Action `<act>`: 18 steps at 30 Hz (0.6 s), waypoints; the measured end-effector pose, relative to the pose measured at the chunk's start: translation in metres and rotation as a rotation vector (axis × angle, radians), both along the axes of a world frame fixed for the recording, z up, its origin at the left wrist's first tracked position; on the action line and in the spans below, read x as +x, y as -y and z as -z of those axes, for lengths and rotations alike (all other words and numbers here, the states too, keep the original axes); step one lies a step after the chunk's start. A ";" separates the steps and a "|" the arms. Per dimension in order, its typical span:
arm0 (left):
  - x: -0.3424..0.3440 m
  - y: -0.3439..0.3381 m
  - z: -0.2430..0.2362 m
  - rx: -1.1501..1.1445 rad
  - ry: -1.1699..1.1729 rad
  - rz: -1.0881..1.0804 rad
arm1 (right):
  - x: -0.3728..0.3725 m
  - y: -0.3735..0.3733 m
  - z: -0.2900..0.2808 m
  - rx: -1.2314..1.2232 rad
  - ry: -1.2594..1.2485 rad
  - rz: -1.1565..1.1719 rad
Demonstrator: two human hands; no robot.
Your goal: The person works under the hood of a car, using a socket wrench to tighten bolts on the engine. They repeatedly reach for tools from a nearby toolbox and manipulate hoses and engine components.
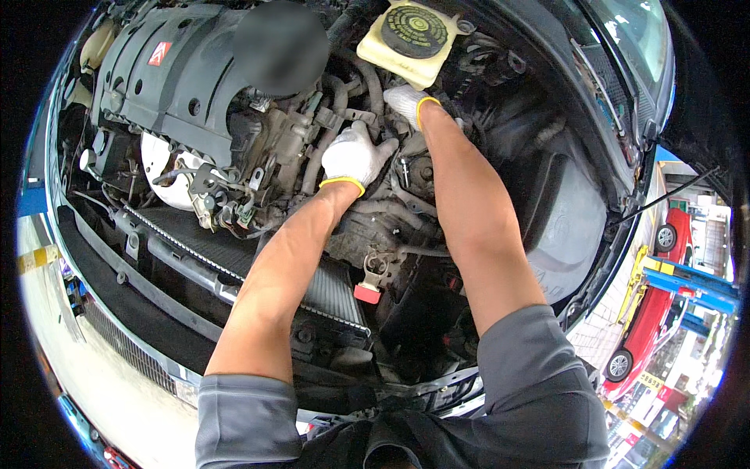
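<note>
An open engine bay (pixel 234 258): both gloved hands, left (pixel 353 156) and right (pixel 408 102), press among hoses just below the yellowish reservoir (pixel 406 35). Their grip is hidden; feeling for a fitting, needing steady reach.

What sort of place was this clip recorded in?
Most likely a car repair workshop. The person leans over an open engine bay with both gloved hands, left hand and right hand, deep among the hoses, and a red car sits by a blue vehicle lift at the right edge.
</note>
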State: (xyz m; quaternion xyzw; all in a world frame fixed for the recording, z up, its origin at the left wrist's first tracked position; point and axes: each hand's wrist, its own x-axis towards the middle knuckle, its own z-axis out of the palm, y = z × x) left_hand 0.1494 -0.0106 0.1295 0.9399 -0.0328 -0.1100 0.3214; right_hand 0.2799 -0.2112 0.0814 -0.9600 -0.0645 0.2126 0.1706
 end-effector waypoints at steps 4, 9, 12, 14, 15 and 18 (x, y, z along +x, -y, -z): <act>-0.006 0.017 -0.007 0.086 0.153 0.066 | -0.002 0.041 0.052 0.011 0.098 0.060; -0.007 -0.021 -0.025 0.070 0.139 0.063 | 0.003 -0.035 0.013 0.042 -0.015 0.166; -0.002 -0.014 -0.028 0.070 0.073 0.055 | 0.009 -0.037 0.003 -0.054 -0.080 0.196; 0.002 -0.012 -0.019 0.009 0.189 0.053 | 0.007 -0.032 -0.003 0.011 -0.070 0.289; 0.004 -0.007 -0.020 -0.001 0.181 0.039 | 0.005 -0.030 -0.004 0.011 -0.044 0.327; 0.023 0.005 -0.028 0.108 -0.121 -0.019 | 0.002 -0.025 -0.006 0.026 -0.043 0.326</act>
